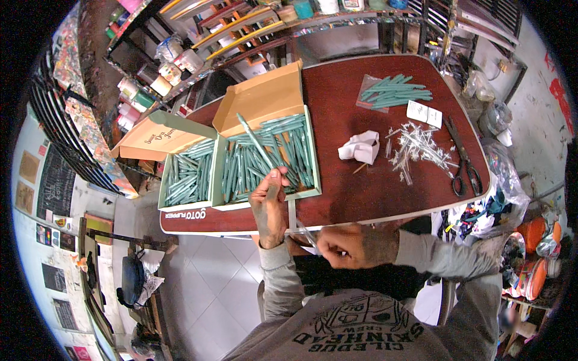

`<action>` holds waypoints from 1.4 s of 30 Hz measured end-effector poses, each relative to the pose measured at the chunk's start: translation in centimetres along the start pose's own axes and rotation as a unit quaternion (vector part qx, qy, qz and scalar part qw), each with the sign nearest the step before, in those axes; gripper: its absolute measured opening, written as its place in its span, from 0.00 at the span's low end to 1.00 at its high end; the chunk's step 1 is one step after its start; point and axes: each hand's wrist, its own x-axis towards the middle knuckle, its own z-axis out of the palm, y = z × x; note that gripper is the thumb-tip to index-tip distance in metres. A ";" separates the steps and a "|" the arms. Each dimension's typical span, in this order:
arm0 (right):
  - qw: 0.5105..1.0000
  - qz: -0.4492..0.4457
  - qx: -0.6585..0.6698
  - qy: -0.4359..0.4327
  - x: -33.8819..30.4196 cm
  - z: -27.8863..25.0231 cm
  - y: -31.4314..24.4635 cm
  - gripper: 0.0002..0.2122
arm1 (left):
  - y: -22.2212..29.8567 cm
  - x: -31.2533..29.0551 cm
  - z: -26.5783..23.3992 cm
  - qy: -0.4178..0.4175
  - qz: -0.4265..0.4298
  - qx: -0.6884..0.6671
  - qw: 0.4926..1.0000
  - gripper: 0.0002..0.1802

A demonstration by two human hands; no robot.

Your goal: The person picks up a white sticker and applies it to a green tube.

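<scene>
My left hand (269, 204) is closed, pinching the lower end of a slim teal pen-like stick (255, 141) that points up and away over an open box. Beneath it, the right box (310, 150) is full of similar teal sticks, many with a shiny clear wrap. A left box (215, 174) beside it holds more of them. Close to the table's near edge, my right hand (344, 245) is curled, with a thin pale, see-through strip (307, 233) at its fingers. What lies inside that fist is hidden.
On the dark red table (355, 198) lie a white cloth band (360, 148), a heap of small white and clear pieces (420, 150), black scissors (462, 165), a white card (424, 114) and several teal sticks (394, 91) on a plastic bag. Shelves with paint pots (159, 84) stand behind.
</scene>
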 end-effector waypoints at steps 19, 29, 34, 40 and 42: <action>0.700 0.409 -0.107 0.575 -44.3 -17.8 -8.6 0.08 | 2.3 14.4 -21.1 -0.302 0.110 0.470 0.822 0.27; 0.477 0.690 -0.122 0.530 -80.5 -19.7 -7.1 0.08 | 3.2 10.6 -12.6 -0.113 0.137 0.428 0.886 0.18; 0.432 0.701 -0.391 0.412 -84.3 -19.9 -12.4 0.17 | 3.3 6.8 -7.3 -0.111 0.165 0.314 0.928 0.18; 0.395 0.672 -0.518 0.352 -73.8 -19.8 -12.1 0.20 | 2.2 2.0 7.3 -0.114 0.289 0.534 0.787 0.13; 0.453 0.614 -0.546 0.345 -66.7 -21.5 -9.5 0.21 | 0.7 1.6 9.9 -0.189 0.391 0.495 0.752 0.12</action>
